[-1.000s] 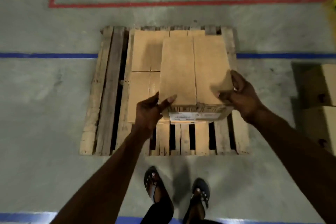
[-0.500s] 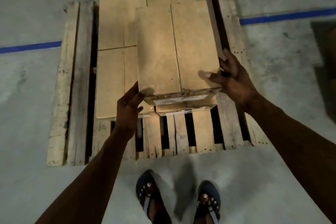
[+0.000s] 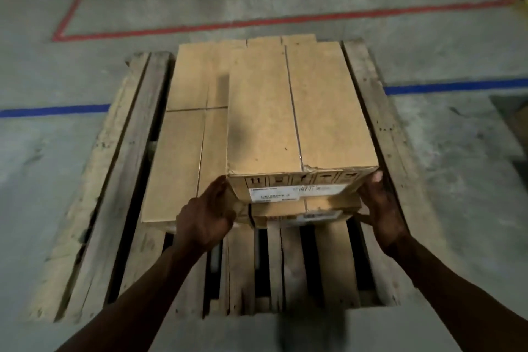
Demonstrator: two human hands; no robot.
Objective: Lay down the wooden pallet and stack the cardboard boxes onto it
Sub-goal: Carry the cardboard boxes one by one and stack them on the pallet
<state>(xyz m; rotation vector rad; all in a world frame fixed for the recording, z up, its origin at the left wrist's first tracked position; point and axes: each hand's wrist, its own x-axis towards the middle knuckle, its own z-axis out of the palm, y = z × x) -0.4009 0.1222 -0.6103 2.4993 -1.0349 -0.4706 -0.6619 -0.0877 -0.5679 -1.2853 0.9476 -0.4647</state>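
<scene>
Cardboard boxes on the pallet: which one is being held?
The top box, on the right-hand stack: left hand and right hand grip its near corners; the others lie untouched.

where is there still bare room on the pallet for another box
Free: the left slats of the pallet, between its left edge and the lower boxes; also the near strip in front of the stack. Crowded: the right side, where the top box, held by left hand and right hand, nearly reaches the edge.

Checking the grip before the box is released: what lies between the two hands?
In the head view, the near end of the top cardboard box spans the gap between the left hand and right hand, with another box's end just beneath it.
</scene>
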